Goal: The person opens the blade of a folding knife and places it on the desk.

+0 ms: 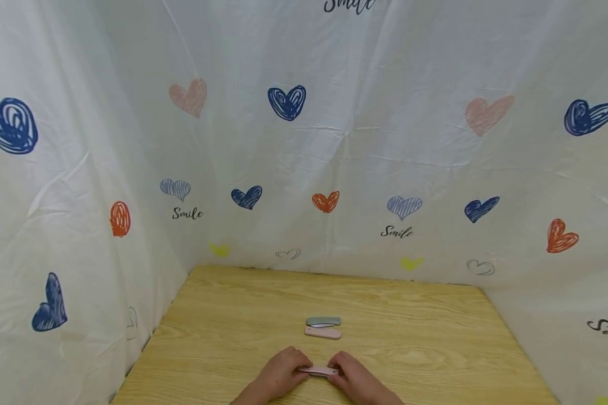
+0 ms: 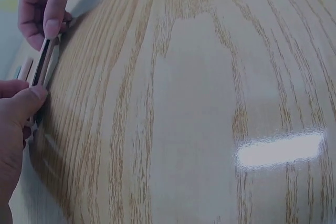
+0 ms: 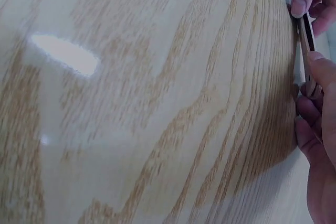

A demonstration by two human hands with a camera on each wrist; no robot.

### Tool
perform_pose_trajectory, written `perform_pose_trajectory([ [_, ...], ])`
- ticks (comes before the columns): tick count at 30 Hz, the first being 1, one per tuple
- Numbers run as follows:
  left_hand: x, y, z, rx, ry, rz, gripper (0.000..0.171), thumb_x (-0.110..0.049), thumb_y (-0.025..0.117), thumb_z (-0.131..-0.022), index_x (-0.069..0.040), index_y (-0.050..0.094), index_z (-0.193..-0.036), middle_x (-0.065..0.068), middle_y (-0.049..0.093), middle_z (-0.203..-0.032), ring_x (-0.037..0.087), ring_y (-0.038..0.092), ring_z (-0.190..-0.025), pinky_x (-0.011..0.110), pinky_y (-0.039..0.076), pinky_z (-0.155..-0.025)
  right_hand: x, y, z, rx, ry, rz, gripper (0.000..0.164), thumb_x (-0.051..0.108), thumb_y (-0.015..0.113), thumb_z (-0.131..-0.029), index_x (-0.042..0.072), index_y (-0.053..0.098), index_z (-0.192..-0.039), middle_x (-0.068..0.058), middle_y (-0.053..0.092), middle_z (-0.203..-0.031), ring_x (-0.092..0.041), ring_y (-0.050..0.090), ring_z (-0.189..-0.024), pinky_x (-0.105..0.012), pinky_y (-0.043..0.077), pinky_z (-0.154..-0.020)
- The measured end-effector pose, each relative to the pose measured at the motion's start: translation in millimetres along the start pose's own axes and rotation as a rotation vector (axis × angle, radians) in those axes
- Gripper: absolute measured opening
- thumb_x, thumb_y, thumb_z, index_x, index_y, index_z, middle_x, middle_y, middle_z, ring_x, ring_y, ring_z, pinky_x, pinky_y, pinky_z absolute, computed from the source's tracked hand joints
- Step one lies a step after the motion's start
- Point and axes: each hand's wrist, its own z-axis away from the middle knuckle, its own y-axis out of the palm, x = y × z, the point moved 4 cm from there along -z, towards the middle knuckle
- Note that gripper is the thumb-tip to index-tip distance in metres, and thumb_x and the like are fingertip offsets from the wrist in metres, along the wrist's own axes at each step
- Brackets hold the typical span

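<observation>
At the bottom centre of the head view, the left hand (image 1: 278, 376) and right hand (image 1: 353, 378) pinch opposite ends of a slim pink folding knife (image 1: 318, 370) on the light wooden table (image 1: 436, 343), below a grey folding knife (image 1: 323, 321) and another pink one (image 1: 323, 333).

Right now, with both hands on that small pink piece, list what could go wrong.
1. The slim pink folding piece is pinched only at its ends by the left hand and right hand; it could slip.
2. A dark strip along its edge, possibly a blade, lies near the fingertips.
</observation>
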Motion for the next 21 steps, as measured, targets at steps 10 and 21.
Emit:
perform_pose_trajectory([
  [10, -0.9, -3.9, -1.5, -0.054, -0.036, 0.076, 0.016, -0.035, 0.065, -0.091, -0.022, 0.075, -0.093, -0.016, 0.068, -0.086, -0.005, 0.058, -0.079, 0.015, 0.049, -0.067, -4, -3, -1, -0.066, 0.075, -0.171, 0.024, 0.033, 0.052, -0.100, 0.017, 0.069, -0.104, 0.008, 0.061, -0.091, 0.006, 0.049, -0.077, -0.016, 0.045, -0.064],
  [21, 0.9, -9.3, -12.7, -0.155, -0.275, 0.649, 0.014, -0.026, 0.071, -0.088, -0.013, 0.068, -0.091, -0.005, 0.067, -0.085, -0.003, 0.054, -0.073, 0.016, 0.049, -0.064, -3, -15, -3, -0.145, 0.215, -0.366, 0.021, 0.028, 0.061, -0.095, 0.010, 0.071, -0.099, 0.003, 0.064, -0.083, 0.003, 0.050, -0.067, -0.016, 0.044, -0.058],
])
